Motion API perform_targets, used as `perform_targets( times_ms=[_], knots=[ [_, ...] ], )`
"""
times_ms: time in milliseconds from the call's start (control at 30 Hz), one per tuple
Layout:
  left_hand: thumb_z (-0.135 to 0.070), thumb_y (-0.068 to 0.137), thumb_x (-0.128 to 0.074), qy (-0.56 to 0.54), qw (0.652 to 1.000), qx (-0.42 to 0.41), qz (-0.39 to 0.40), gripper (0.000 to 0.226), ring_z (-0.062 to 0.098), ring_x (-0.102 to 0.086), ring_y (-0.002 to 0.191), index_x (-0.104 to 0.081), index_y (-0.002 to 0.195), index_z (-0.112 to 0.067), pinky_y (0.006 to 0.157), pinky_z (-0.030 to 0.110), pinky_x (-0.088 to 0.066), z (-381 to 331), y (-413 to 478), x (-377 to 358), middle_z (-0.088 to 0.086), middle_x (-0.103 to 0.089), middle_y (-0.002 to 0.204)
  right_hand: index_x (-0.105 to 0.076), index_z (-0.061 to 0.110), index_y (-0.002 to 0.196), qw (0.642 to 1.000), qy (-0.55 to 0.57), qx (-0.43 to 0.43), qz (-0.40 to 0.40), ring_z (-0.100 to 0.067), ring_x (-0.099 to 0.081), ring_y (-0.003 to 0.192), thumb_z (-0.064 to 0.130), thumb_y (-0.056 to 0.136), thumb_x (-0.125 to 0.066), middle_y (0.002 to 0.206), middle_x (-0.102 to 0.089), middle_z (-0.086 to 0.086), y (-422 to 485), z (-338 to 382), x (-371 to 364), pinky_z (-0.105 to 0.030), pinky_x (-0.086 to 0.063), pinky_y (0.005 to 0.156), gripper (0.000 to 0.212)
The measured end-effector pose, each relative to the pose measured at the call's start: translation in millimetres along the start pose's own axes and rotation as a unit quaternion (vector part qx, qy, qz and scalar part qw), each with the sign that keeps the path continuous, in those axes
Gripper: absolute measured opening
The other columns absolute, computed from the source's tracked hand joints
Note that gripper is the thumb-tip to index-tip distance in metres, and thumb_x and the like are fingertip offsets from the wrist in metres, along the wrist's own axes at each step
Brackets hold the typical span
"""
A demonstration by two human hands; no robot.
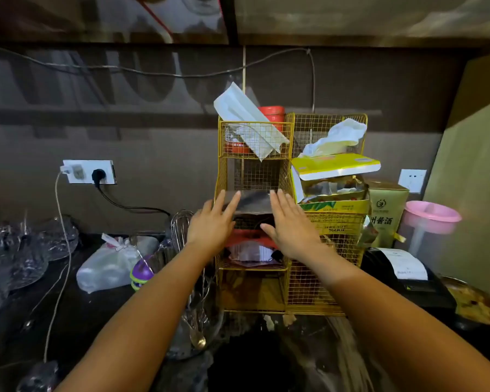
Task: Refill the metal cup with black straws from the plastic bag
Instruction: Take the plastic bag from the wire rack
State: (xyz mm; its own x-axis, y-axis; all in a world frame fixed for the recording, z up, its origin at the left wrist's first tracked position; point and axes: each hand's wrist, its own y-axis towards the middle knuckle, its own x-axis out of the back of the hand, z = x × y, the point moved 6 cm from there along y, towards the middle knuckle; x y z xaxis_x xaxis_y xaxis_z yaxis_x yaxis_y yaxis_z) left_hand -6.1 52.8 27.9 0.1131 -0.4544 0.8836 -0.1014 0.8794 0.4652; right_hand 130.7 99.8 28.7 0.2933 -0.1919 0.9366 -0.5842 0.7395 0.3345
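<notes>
A clear plastic bag with dark, glossy contents [253, 201], apparently the black straws, lies in the middle left compartment of a yellow wire rack [327, 295]. My left hand [214, 222] reaches to the bag's left edge with its fingers straight and spread. My right hand [290, 222] is flat at the bag's right edge, fingers extended. Neither hand is closed around the bag. I cannot pick out the metal cup; a dark blurred mass [252, 366] fills the bottom centre.
The rack also holds a tissue box [334, 165], packets and a red tin [272, 113]. A container with a whisk and spoons [194, 315] stands left of it, beside a tied plastic bag [108, 267] and glassware [17, 256]. A pink-lidded jug [430, 219] and receipt printer [408, 275] sit right.
</notes>
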Motion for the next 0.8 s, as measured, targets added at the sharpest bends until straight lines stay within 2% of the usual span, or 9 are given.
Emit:
perform_targets(
  times_ms=[167,267,367,433,467,533,567,667,800],
  knots=[
    [-0.021,0.093,-0.036,0.038,0.999,0.004,0.01,0.048,0.034,-0.033,0.128,-0.019,0.138,-0.017,0.096,0.045,-0.041,0.8,17.7,-11.9,0.014,-0.025,0.148,0.004,0.022,0.143,1.0,-0.016,0.012,0.016,-0.025,0.001,0.144,0.03,0.096,-0.032,0.157,0.0,-0.008,24.2,-2.6,-14.9,-0.039,-0.01,0.117,0.06],
    [-0.006,0.088,-0.042,0.042,0.999,0.0,0.012,0.048,0.033,-0.039,0.122,-0.029,0.133,-0.011,0.091,0.043,-0.043,0.0,21.7,-12.8,0.011,-0.038,0.141,-0.007,0.021,0.143,1.0,-0.009,0.004,0.005,-0.026,-0.008,0.143,0.019,0.096,-0.035,0.155,-0.014,-0.01,35.0,-2.7,-20.8,-0.041,-0.018,0.116,0.056],
    [-0.002,0.086,-0.042,0.016,1.0,-0.007,-0.019,0.039,0.035,-0.047,0.113,-0.042,0.125,-0.006,0.081,0.044,-0.047,0.3,23.8,-13.0,0.013,-0.051,0.13,-0.022,0.015,0.141,1.0,-0.016,0.002,-0.024,-0.026,-0.021,0.14,0.003,0.09,-0.044,0.15,-0.029,-0.013,39.6,-2.1,-23.2,-0.04,-0.026,0.111,0.057],
    [0.004,0.079,-0.051,-0.025,0.997,-0.031,-0.065,0.033,0.04,-0.057,0.1,-0.055,0.111,0.0,0.071,0.046,-0.052,-1.5,23.7,-8.8,0.021,-0.062,0.114,-0.039,0.008,0.131,0.999,-0.026,-0.002,-0.042,-0.029,-0.037,0.131,-0.004,0.086,-0.044,0.139,-0.045,-0.017,37.9,0.7,-17.9,-0.04,-0.039,0.1,0.047],
    [0.009,0.071,-0.058,-0.03,0.996,-0.043,-0.078,0.03,0.043,-0.062,0.087,-0.061,0.1,0.003,0.062,0.048,-0.054,-2.5,23.8,-7.1,0.024,-0.067,0.1,-0.048,0.005,0.122,0.998,-0.034,-0.005,-0.049,-0.031,-0.047,0.122,-0.006,0.084,-0.044,0.128,-0.053,-0.019,36.8,1.7,-14.2,-0.04,-0.045,0.088,0.04],
    [0.014,0.053,-0.069,-0.023,0.996,-0.049,-0.066,0.028,0.041,-0.066,0.064,-0.065,0.079,0.004,0.044,0.046,-0.054,-1.1,24.6,-6.6,0.024,-0.07,0.076,-0.055,0.004,0.11,0.997,-0.043,-0.011,-0.055,-0.035,-0.058,0.103,-0.008,0.082,-0.043,0.109,-0.062,-0.019,34.3,2.7,-7.3,-0.038,-0.043,0.068,0.033],
    [0.015,0.051,-0.069,-0.03,0.997,-0.05,-0.058,0.026,0.039,-0.066,0.06,-0.065,0.074,0.003,0.043,0.044,-0.054,-0.4,25.5,-4.9,0.023,-0.07,0.072,-0.055,0.004,0.108,0.997,-0.044,-0.013,-0.054,-0.035,-0.06,0.098,-0.009,0.081,-0.043,0.105,-0.064,-0.02,33.3,3.1,-4.1,-0.037,-0.039,0.064,0.033],
    [0.014,0.063,-0.058,-0.08,0.993,-0.051,-0.076,0.017,0.036,-0.065,0.064,-0.064,0.074,0.002,0.053,0.04,-0.054,-0.6,24.1,16.3,0.021,-0.069,0.074,-0.055,0.003,0.108,0.997,-0.031,-0.001,-0.071,-0.036,-0.062,0.093,-0.012,0.078,-0.043,0.1,-0.066,-0.021,29.3,7.3,8.0,-0.035,-0.037,0.061,0.036],
    [0.01,0.075,-0.053,-0.113,0.985,-0.031,-0.126,0.021,0.034,-0.066,0.074,-0.067,0.086,-0.001,0.064,0.039,-0.052,3.7,16.5,53.5,0.02,-0.07,0.081,-0.056,0.003,0.106,0.993,-0.005,0.032,-0.115,-0.037,-0.06,0.094,-0.011,0.078,-0.042,0.101,-0.065,-0.021,18.2,20.0,41.1,-0.035,-0.035,0.063,0.035]
  ],
)
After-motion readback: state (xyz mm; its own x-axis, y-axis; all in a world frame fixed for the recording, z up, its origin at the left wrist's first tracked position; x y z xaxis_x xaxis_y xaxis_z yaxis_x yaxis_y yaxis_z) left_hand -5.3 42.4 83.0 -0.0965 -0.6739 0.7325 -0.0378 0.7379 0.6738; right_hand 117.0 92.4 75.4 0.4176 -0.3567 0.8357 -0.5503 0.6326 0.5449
